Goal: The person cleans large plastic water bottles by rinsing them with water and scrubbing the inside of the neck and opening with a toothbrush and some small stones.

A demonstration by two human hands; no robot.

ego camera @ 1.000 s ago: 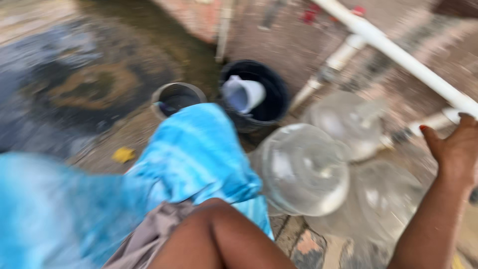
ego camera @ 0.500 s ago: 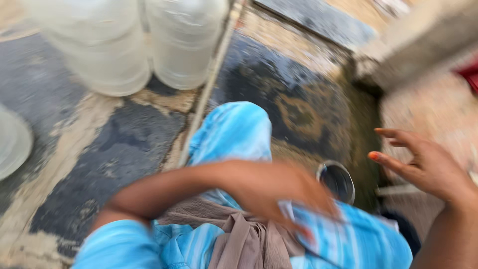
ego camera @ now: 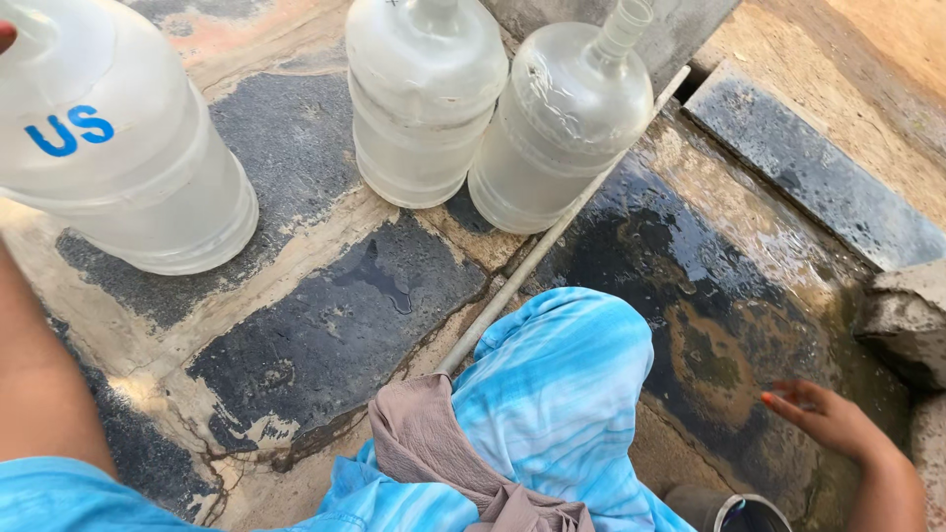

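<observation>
Head view: left hand (ego camera: 6,35) touches large jug (ego camera: 118,148), grip hidden; right hand (ego camera: 826,416), fingers spread, hovers empty. Wet floor (ego camera: 335,325) risks jug slipping.

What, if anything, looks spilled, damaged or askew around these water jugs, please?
The floor is cracked and flaking. A small puddle lies before the middle jug, and the ground at right is wet and stained. The right jug leans against its neighbour.
</observation>
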